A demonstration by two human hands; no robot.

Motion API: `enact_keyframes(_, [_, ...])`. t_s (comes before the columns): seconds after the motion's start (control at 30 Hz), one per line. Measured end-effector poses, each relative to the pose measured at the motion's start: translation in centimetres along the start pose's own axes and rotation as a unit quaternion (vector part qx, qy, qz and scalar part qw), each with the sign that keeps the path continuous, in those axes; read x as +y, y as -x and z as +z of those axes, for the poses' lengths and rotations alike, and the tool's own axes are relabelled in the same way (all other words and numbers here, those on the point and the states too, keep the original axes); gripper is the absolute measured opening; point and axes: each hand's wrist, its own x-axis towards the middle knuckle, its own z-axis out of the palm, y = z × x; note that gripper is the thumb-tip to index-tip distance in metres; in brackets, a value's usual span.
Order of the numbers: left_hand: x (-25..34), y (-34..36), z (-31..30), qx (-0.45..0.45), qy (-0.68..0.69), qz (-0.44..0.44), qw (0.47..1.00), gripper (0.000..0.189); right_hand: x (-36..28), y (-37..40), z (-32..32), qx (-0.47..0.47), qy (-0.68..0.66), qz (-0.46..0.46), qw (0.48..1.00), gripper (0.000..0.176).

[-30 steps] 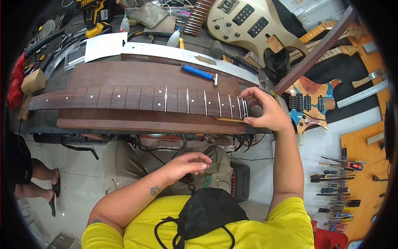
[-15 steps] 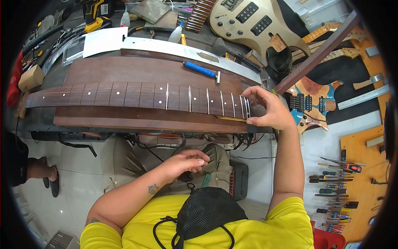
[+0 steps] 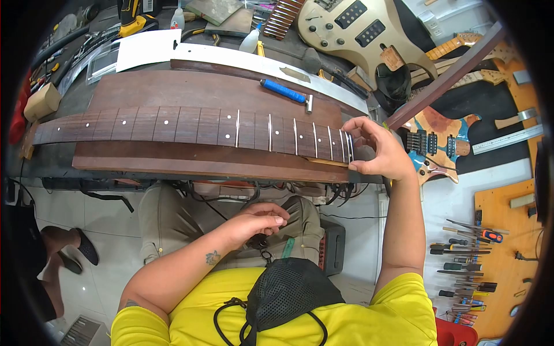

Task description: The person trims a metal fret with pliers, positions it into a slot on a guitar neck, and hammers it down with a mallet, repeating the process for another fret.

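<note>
A dark guitar neck (image 3: 190, 127) with white dot inlays lies across a brown wooden board (image 3: 144, 161). Bright metal frets (image 3: 269, 132) sit in its right part, while the left part shows bare slots. My right hand (image 3: 378, 150) spans the neck's right end, fingers on the far edge and thumb on the near edge, beside the endmost frets. Over my lap, my left hand (image 3: 257, 224) is curled with thumb against fingers; anything between them is too small to make out. A blue-handled tool with a metal head (image 3: 284, 91) rests on the board behind the neck.
A gold guitar body (image 3: 346, 34) lies at the back, a blue-and-wood guitar (image 3: 435, 144) to the right. White bottles (image 3: 250, 41), a yellow drill (image 3: 131, 26) and a wooden block (image 3: 42, 104) are on the bench. Screwdrivers (image 3: 467, 251) hang at right. Another person's legs (image 3: 57, 242) show at left.
The view has shifted slightly, so the bench things appear a little to the right. The other person's feet have moved. My hands keep nearly the same pose.
</note>
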Motion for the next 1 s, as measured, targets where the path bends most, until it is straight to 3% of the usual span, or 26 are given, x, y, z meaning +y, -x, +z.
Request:
enact_keyframes(0.3, [0.09,0.10,-0.11,0.005,0.016,0.005,1.000,0.041,-0.39,0.08,0.03,0.003,-0.010,0.004,1.000,0.070])
enact_keyframes(0.37, [0.01,0.08,-0.25,0.007,0.018,0.003,1.000,0.040,-0.16,0.06,-0.29,-0.015,0.006,0.034,0.999,0.081])
enact_keyframes(0.9, [0.35,0.15,-0.62,0.009,0.025,-0.020,0.999,0.041,-0.44,0.02,0.01,-0.012,0.005,0.042,0.999,0.081])
enact_keyframes(1.0, [0.12,0.10,-0.79,0.015,0.025,-0.026,0.999,0.040,-0.57,-0.04,0.11,-0.004,0.005,0.019,1.000,0.072])
